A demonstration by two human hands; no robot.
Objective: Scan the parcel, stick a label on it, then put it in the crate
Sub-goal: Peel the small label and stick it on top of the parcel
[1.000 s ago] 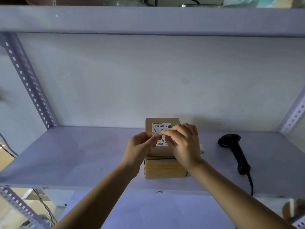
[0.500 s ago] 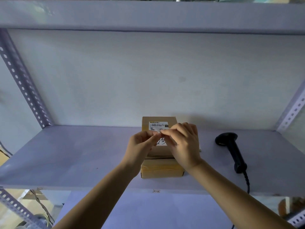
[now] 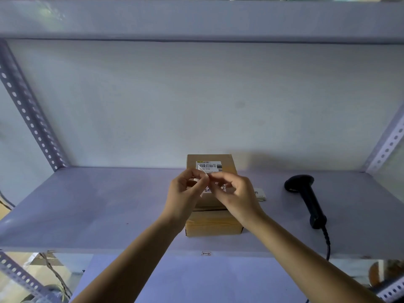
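Note:
A brown cardboard parcel [image 3: 211, 224] lies on the grey shelf [image 3: 98, 204], with a white barcode sticker [image 3: 209, 166] on its far top. Both hands hover just above it. My left hand [image 3: 185, 194] and my right hand [image 3: 235, 194] pinch a small white label [image 3: 202, 179] between their fingertips; it looks curled and partly peeled. The hands hide the middle of the parcel's top. No crate is in view.
A black handheld scanner [image 3: 306, 199] lies on the shelf to the right, its cable running off the front edge. A small stack of white labels [image 3: 260, 194] peeks out behind my right hand. Perforated metal uprights stand at both sides; another shelf is overhead.
The fingertips have lifted off the parcel's top and now hold the small white label up between them. The view has shifted slightly.

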